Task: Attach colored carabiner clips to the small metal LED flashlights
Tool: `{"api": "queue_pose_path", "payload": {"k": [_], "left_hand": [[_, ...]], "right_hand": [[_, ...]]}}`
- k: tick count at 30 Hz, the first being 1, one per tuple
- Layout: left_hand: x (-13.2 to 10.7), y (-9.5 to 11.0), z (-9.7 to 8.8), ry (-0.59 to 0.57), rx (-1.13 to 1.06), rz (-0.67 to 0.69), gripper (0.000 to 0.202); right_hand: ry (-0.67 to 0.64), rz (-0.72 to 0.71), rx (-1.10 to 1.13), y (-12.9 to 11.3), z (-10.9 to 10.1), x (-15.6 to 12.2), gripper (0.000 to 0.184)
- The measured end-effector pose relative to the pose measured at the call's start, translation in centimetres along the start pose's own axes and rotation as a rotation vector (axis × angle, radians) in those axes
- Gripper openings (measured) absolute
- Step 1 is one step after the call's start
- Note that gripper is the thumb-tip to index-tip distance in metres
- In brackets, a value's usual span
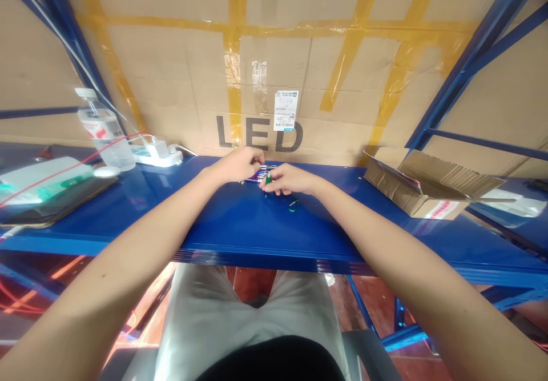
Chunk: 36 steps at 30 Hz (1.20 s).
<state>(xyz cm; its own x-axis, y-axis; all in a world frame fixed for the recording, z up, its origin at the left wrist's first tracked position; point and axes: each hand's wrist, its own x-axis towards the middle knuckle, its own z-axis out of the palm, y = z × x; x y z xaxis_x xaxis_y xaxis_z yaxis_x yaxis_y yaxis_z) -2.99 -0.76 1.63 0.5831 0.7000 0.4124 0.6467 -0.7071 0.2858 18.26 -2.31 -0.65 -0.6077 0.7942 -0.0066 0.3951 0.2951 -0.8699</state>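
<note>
On the blue tabletop (274,229), a small group of slim purple cylinders with silver ends (254,177) lies between my hands. My left hand (240,163) is at their left and back side, fingers curled down against them; what its fingertips grip is hidden. My right hand (293,179) is closed in a pinch on a small green piece (268,179), held right beside the cylinders. Its exact kind is too small to make out. A green carabiner (293,205) lies loose on the table just in front of my right hand.
An open cardboard box (440,207) stands at the right. At the left are a plastic bottle (103,132), a white power strip (160,157), a red cable (77,162) and a white-and-green packet (47,180) on a dark flat tablet-like object (64,201). A large cardboard sheet (188,84) backs the table.
</note>
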Motion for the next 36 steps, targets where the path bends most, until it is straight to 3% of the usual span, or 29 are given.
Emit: {"api": "queue_pose_path", "payload": {"k": [2,7,15,18,23,27,30,33,36], "left_hand": [[0.0,0.0,0.0,0.003,0.006,0.002,0.02],[0.0,-0.2,0.1,-0.003,0.002,0.005,0.021],[0.0,-0.5,0.1,-0.038,-0.002,-0.007,0.022],[0.0,-0.5,0.1,-0.054,0.009,-0.012,0.022],[-0.1,-0.5,0.0,-0.088,0.003,-0.043,0.02],[-0.1,-0.4,-0.2,-0.051,0.035,-0.038,0.022],[-0.1,-0.4,-0.3,-0.027,0.032,-0.041,0.022],[0.1,-0.2,0.0,-0.09,-0.093,-0.16,0.02],[0.1,0.2,0.8,-0.27,-0.33,-0.352,0.02]], "right_hand": [[-0.012,0.033,-0.12,0.2,-0.1,0.1,0.021],[-0.026,0.017,-0.144,0.6,-0.1,0.4,0.024],[-0.003,-0.088,-0.269,0.6,0.1,0.6,0.021],[0.013,-0.089,-0.246,0.5,0.1,0.6,0.019],[0.037,-0.071,-0.028,-0.3,0.2,0.1,0.016],[0.083,0.039,-0.058,-0.8,0.2,-0.2,0.024],[0.094,0.046,-0.07,-0.7,0.1,-0.1,0.018],[0.132,0.038,-0.207,-0.2,-0.1,0.2,0.015],[0.148,0.068,-0.319,0.1,-0.6,0.3,0.013]]}}
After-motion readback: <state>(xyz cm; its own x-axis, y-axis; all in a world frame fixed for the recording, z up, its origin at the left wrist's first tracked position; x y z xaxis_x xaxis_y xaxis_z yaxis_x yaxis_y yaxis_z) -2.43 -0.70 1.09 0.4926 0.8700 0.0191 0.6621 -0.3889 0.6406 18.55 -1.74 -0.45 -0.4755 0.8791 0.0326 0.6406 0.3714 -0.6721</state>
